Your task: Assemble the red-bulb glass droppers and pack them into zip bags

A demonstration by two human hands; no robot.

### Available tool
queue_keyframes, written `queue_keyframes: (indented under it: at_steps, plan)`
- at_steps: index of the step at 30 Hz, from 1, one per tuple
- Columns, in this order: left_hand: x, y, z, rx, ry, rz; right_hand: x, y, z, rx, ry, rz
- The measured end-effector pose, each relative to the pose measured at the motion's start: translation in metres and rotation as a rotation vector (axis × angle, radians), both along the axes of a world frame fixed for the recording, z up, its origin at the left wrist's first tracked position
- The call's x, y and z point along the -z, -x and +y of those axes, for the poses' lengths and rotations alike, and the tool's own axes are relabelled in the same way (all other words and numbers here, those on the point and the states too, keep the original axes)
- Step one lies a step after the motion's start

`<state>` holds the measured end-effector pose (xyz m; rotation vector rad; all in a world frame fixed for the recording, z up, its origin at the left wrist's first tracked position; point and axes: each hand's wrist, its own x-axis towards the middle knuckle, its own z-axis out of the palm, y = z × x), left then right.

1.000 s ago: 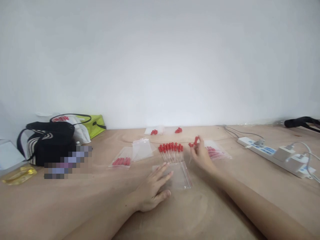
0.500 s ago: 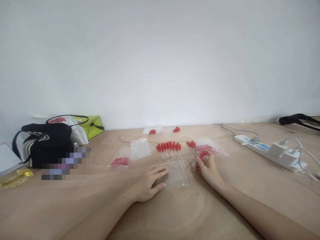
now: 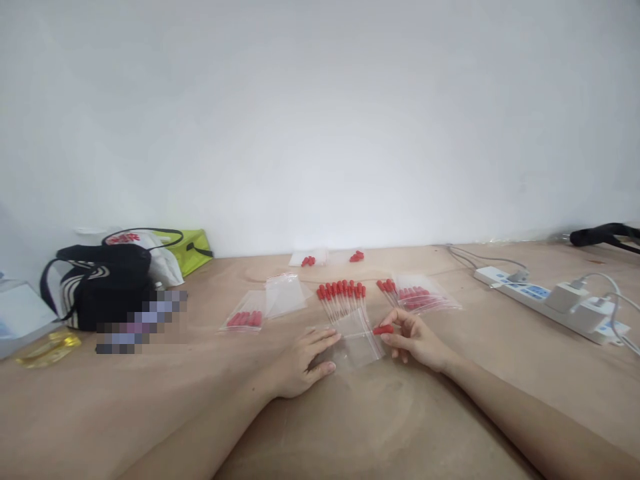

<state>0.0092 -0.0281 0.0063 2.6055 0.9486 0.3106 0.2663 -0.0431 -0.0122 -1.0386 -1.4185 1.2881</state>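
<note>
My right hand [image 3: 413,339] pinches a dropper [image 3: 383,329] by its red rubber bulb. The dropper's thin clear tube points left across a clear zip bag [image 3: 357,350]; whether it is inside the bag's mouth I cannot tell. My left hand [image 3: 310,360] rests with fingers stretched out and thumb apart, touching the bag's left end. Just beyond the bag, a row of several droppers [image 3: 343,291] lies fanned out, red bulbs away from me. A smaller group of droppers [image 3: 387,287] lies to their right, beside bags of red-bulbed droppers [image 3: 415,297].
Left of centre are a filled bag [image 3: 245,319] and flat zip bags [image 3: 285,295]. Farther back lie red bulbs [image 3: 357,256] near clear bags. A power strip [image 3: 537,293] with chargers and cables stands right; a black bag [image 3: 107,287] and green bag [image 3: 194,250] stand left.
My right hand has brought the dropper left and nearer, swinging its tube over the zip bag. The zip bag is now turned slightly. My left hand has stayed by its left end.
</note>
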Motion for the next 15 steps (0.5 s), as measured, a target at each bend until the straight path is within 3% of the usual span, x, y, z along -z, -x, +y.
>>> queue_keyframes:
  at_steps: [7, 15]
  plan:
    - [-0.002, -0.002, 0.0, 0.024, 0.008, -0.01, 0.006, 0.005, 0.007, -0.141, 0.06, -0.107]
    - [0.0, 0.0, 0.001, 0.046, 0.04, -0.028, 0.008, 0.011, 0.009, -0.097, 0.026, -0.288]
